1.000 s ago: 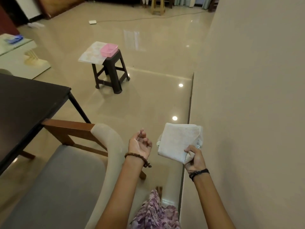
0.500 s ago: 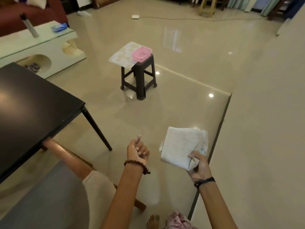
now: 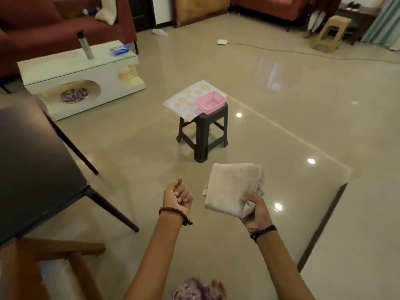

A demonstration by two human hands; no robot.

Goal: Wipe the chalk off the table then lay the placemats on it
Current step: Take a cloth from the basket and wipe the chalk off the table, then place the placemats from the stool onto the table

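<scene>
My right hand (image 3: 254,210) grips a folded whitish cloth (image 3: 230,187) by its near corner, held out over the floor. My left hand (image 3: 177,197) hangs beside it, palm up, fingers loosely curled and holding nothing. The dark table (image 3: 32,169) lies to the left, its corner near my left arm. Patterned placemats (image 3: 188,98) lie on a dark plastic stool (image 3: 203,131) ahead, with a pink plastic tray (image 3: 209,102) resting on them.
A wooden chair with a pale cushion (image 3: 54,271) stands at lower left beside the table. A white coffee table (image 3: 82,74) with a metal bottle (image 3: 85,44) is at far left. A cable (image 3: 303,54) crosses the glossy floor far back. A beige wall (image 3: 357,234) rises on the right.
The view has swung left and up, away from the wall, showing more of the room and the stool. Both hands kept their pose, the cloth still in the right.
</scene>
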